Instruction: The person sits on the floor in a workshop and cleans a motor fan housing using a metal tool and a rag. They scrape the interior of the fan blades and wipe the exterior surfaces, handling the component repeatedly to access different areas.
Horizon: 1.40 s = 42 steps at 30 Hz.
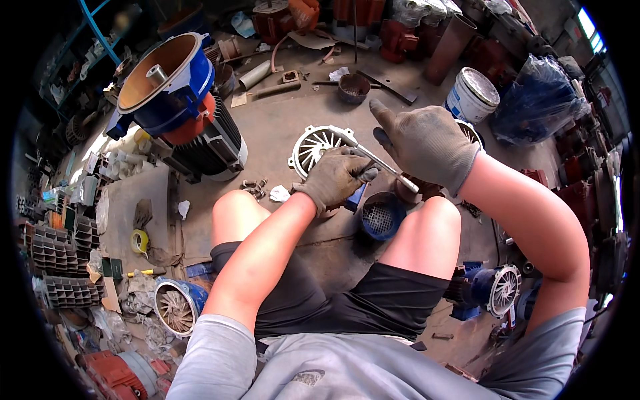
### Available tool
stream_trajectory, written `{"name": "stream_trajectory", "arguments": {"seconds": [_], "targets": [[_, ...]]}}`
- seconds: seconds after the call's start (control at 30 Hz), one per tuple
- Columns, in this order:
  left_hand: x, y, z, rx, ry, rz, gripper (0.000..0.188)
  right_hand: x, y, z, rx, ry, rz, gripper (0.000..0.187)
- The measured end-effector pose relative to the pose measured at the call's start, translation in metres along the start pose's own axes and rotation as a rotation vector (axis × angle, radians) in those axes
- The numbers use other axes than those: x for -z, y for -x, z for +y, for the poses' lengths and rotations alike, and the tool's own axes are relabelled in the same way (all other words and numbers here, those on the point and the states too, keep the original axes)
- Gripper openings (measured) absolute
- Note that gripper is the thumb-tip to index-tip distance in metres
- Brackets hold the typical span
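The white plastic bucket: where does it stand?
The white plastic bucket stands on the floor at upper right, beyond the gloved right hand.

Both gloved hands gripped a slim metal rod (383,163), the left hand (335,177) low, the right hand (427,143) higher. A white finned round cover (313,148) lay on the concrete floor (280,127) just beyond.

Grey-brown gloves on left hand (337,177) and right hand (427,143), silver metal rod (380,160), white slotted fan cover (317,145) far centre, blue round grille cap (381,217) with mesh pattern, blue-and-red motor (180,107) with black ribbed body far left, white bucket (472,95) far right, yellow tape roll (139,241) near left, black shorts (347,300)
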State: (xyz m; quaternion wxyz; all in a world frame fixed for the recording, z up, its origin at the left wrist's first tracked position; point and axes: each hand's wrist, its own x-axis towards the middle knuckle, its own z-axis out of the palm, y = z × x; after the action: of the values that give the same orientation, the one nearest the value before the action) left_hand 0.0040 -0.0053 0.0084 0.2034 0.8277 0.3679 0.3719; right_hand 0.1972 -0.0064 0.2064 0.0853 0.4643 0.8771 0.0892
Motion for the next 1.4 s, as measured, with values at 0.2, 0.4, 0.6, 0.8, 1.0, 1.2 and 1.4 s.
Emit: {"name": "stream_trajectory", "arguments": {"seconds": [0.2, 0.4, 0.6, 0.8, 1.0, 1.2, 1.4], "targets": [[0.0, -0.001, -0.007, 0.082, -0.002, -0.143, 0.032, 0.006, 0.004, 0.01, 0.672, 0.208, 0.343, 0.069], [0.002, 0.002, -0.011, 0.053, -0.01, -0.143, 0.029, 0.016, -0.002, -0.021, 0.042, 0.044, -0.23, 0.082], [-0.01, 0.001, -0.016, 0.055, -0.025, -0.126, 0.031, 0.008, 0.004, 0.001, 0.411, 0.23, 0.189, 0.064], [-0.012, 0.003, -0.018, -0.031, -0.067, -0.021, 0.035, 0.003, 0.006, -0.006, 0.305, 0.083, -0.098, 0.076], [0.001, -0.003, -0.009, 0.047, -0.096, -0.205, 0.029, -0.03, 0.0, -0.018, -0.169, -0.356, -0.237, 0.058], [-0.009, 0.004, -0.013, 0.013, -0.051, -0.051, 0.035, 0.001, 0.003, 0.011, 0.406, 0.159, 0.224, 0.06], [-0.005, 0.002, -0.013, -0.006, -0.124, -0.088, 0.033, -0.009, -0.014, 0.012, 0.732, 0.064, 0.207, 0.039]]}}
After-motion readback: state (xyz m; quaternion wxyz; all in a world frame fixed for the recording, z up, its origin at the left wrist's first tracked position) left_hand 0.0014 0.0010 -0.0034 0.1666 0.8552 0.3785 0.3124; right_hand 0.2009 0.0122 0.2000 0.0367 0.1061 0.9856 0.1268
